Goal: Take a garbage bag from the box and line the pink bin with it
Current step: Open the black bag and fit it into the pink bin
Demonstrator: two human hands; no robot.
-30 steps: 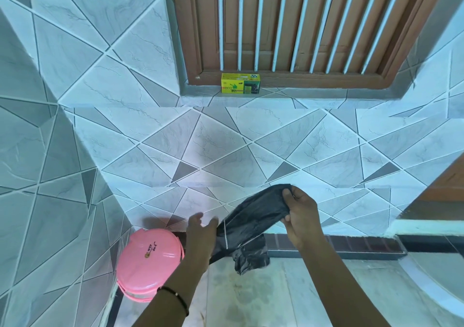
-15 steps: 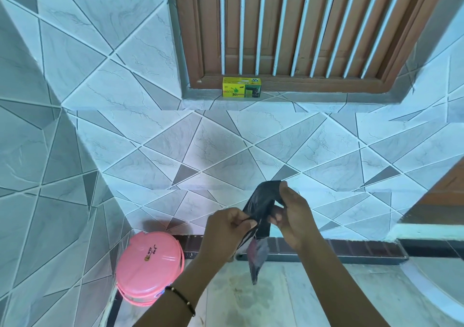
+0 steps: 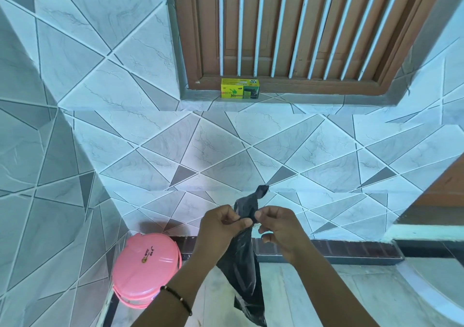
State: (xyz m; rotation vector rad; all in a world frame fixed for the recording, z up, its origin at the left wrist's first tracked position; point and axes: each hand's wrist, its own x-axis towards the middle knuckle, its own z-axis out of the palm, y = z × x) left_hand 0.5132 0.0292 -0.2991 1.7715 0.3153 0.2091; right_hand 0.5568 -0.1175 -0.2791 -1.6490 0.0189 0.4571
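Both hands are pinching the black garbage bag (image 3: 247, 256) near its top, left hand (image 3: 221, 228) and right hand (image 3: 281, 228) close together, the rest dangling over the pale floor (image 3: 326, 294). The pink bin (image 3: 147, 264), lid on, is sitting down-left by the tiled wall (image 3: 213, 151). Farther up, the yellow-green box (image 3: 239, 92) is resting on the window ledge (image 3: 288, 102) beneath the barred wooden window (image 3: 288, 30).
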